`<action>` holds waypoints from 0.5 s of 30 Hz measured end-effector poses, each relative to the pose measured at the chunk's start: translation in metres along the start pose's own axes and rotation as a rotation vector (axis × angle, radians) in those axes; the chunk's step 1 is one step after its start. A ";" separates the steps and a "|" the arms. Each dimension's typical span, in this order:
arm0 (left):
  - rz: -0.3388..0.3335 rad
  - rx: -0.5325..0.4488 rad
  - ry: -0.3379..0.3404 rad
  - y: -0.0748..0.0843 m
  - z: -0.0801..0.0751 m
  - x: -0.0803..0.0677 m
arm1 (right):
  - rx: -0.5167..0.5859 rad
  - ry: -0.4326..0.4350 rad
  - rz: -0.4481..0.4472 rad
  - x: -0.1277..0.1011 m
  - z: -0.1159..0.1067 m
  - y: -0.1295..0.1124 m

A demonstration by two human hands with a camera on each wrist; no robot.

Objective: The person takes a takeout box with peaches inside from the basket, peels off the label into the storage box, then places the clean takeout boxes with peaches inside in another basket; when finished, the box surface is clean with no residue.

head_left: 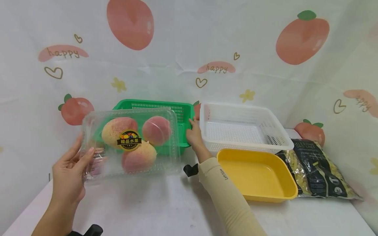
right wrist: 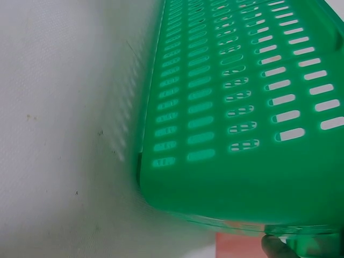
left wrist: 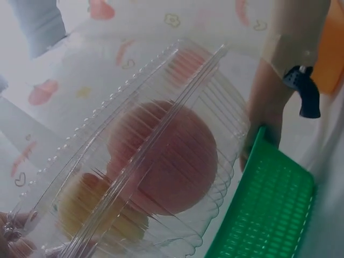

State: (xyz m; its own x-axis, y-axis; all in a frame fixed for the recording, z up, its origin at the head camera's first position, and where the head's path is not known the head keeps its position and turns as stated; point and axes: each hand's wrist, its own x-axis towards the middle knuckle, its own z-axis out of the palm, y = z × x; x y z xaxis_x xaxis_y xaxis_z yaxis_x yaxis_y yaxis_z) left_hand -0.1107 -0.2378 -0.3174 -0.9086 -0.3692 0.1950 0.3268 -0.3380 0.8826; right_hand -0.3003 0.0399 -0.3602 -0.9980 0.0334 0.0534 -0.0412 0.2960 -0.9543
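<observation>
The left hand [head_left: 69, 173] grips the clear fruit box [head_left: 131, 144] by one end; the right hand [head_left: 193, 134] grips the green basket [head_left: 177, 109] rim. Held one-handed, the box may tilt and slip.

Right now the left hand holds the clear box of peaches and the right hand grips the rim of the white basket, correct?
Not quite. The left hand does hold the clear box of peaches, but the right hand grips the rim of the green basket, not the white basket beside it. The head view shows this.
</observation>
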 end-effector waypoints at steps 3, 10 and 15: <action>0.042 -0.050 -0.012 -0.005 -0.004 -0.009 | 0.001 0.001 0.001 0.001 -0.001 0.001; 0.006 0.007 -0.010 -0.015 -0.025 -0.025 | -0.011 0.004 0.001 0.003 -0.002 0.003; -0.038 0.052 -0.069 -0.024 -0.046 -0.036 | -0.013 -0.004 -0.004 0.004 -0.001 0.004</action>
State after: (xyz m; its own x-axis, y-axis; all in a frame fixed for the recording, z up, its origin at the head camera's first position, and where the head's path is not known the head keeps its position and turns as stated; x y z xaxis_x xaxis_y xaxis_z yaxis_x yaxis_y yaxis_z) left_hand -0.0743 -0.2562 -0.3654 -0.9366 -0.2955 0.1884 0.2793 -0.3048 0.9105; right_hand -0.3044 0.0426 -0.3633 -0.9980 0.0285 0.0561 -0.0446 0.3087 -0.9501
